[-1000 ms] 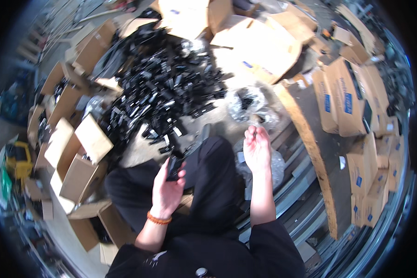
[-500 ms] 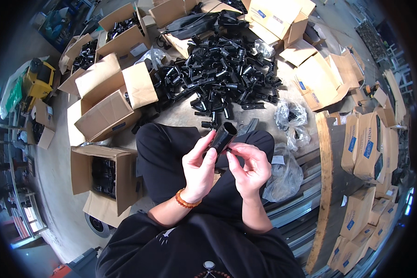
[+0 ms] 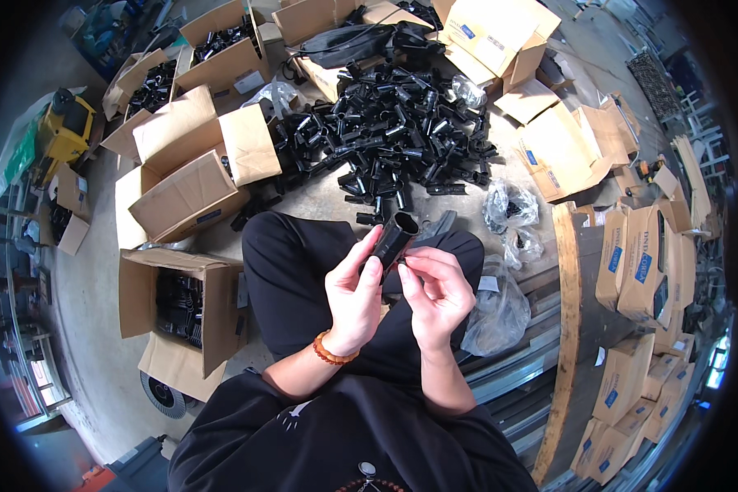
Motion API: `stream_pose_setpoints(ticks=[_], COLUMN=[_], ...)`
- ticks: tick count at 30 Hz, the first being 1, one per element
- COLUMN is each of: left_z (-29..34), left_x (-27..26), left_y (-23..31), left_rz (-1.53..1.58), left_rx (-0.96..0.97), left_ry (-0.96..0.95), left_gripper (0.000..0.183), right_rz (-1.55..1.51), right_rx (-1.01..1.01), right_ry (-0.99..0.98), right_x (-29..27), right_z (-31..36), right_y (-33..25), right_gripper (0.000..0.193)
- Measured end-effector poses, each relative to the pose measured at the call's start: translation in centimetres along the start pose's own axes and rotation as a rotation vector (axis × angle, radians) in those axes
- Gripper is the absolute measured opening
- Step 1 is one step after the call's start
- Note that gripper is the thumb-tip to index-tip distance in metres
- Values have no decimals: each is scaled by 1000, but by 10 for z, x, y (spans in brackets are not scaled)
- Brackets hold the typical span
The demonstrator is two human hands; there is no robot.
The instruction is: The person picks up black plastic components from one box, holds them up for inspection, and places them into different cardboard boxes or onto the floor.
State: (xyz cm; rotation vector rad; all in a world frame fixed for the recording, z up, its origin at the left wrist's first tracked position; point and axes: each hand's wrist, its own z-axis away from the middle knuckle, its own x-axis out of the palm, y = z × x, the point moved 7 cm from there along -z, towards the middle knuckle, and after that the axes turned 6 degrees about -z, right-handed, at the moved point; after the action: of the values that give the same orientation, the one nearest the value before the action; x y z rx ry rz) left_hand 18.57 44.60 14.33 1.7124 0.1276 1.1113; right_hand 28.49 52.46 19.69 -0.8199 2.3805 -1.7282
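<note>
A short black pipe fitting (image 3: 393,239) with a round open mouth is tilted up and away from me above my lap. My left hand (image 3: 353,302) is closed around its left side, thumb along the near face. At the fitting's right side, my right hand (image 3: 436,297) has thumb and fingertips drawn together, close against its lower part. Whatever those fingertips pinch is hidden or too small to name. Beyond my knees lies a big heap of similar black fittings (image 3: 385,135) on the floor.
At left stand an open cardboard box (image 3: 184,205) and another holding black parts (image 3: 131,299). Clear plastic bags (image 3: 500,307) lie right of my knee, by long metal bars (image 3: 508,377) and a wooden beam (image 3: 570,328). More cartons (image 3: 631,254) are stacked far right.
My right fingertips have shifted slightly up against the fitting's side, and the thumb has moved a little left. The left hand keeps its hold. The whole view has shifted slightly.
</note>
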Motion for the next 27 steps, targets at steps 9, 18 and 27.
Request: stream_pose_setpoints(ticks=[9, 18, 27], left_z=[-1, -3, -1], left_x=[-5, -6, -12], left_y=[-1, -2, -7], left_rz=[-40, -5, -57], left_rx=[11, -23, -40], left_ry=[15, 83, 82], left_gripper=[46, 39, 42], right_rz=[84, 265, 368], right_rx=[-41, -131, -210], right_ry=[-8, -3, -67], right_x=[2, 15, 19], right_z=[1, 7, 7], right_y=[3, 18, 15], right_gripper=[18, 11, 15])
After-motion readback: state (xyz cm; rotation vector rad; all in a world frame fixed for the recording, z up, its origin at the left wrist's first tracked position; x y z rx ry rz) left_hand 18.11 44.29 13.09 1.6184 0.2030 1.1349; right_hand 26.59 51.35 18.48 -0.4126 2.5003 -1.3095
